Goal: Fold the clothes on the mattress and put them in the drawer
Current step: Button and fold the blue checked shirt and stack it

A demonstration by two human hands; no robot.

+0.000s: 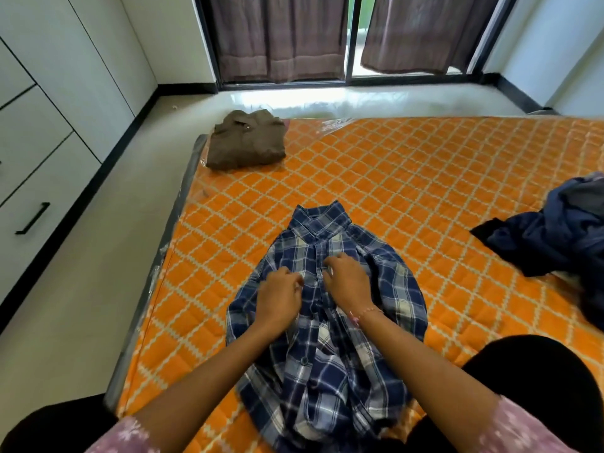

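A blue-and-white plaid shirt (327,308) is seen laid out front-up at the lower centre of the frame, on an orange quilted mattress (408,178) patterned with pale diamond lines. The shirt's collar is turned toward the top of the frame and its hem is bunched toward the bottom edge. The button placket at chest level is being worked by both hands. The cloth just left of the placket is pinched by the curled fingers of the left hand (277,297), while the right edge of the placket is gripped by the bent fingers of the right hand (348,282), a thin bracelet (367,312) being worn at that wrist. The two hands are held just beside each other, apart by the width of the placket.

A brown shirt (246,140), already folded, is shown near the mattress's upper-left corner, well apart from the plaid one. A heap of dark blue clothes (562,230) is seen unfolded at the right edge of the frame. White drawers (36,178) with a black handle (32,219) are visible along the left edge, across a strip of pale floor (98,256). Brown curtains (281,37) are hung over a glass door at the top of the frame.
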